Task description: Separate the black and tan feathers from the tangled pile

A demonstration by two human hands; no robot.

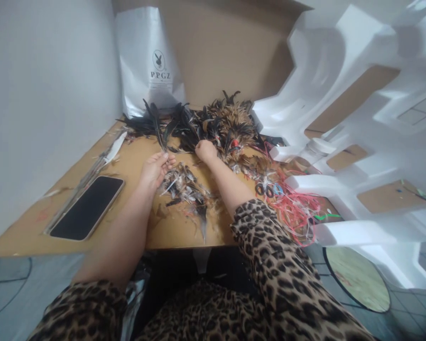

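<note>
Dark feathers (157,124) stand up from the fingertips of my left hand (157,168), which pinches them by their lower ends. My right hand (206,150) is closed at the edge of a heap of black feathers (187,130); what its fingers hold, if anything, is hidden. Brown feathers (236,118) lie heaped behind and to the right of it. Between my forearms is a loose pile of small feathers and scraps (188,184) on the tan table (173,234).
A phone (88,207) lies at the left. A white bag (147,57) stands at the back. Pink strings (298,208) and dark rings (264,190) lie at the right, beside white foam pieces (369,232). A round stool (357,279) stands below right.
</note>
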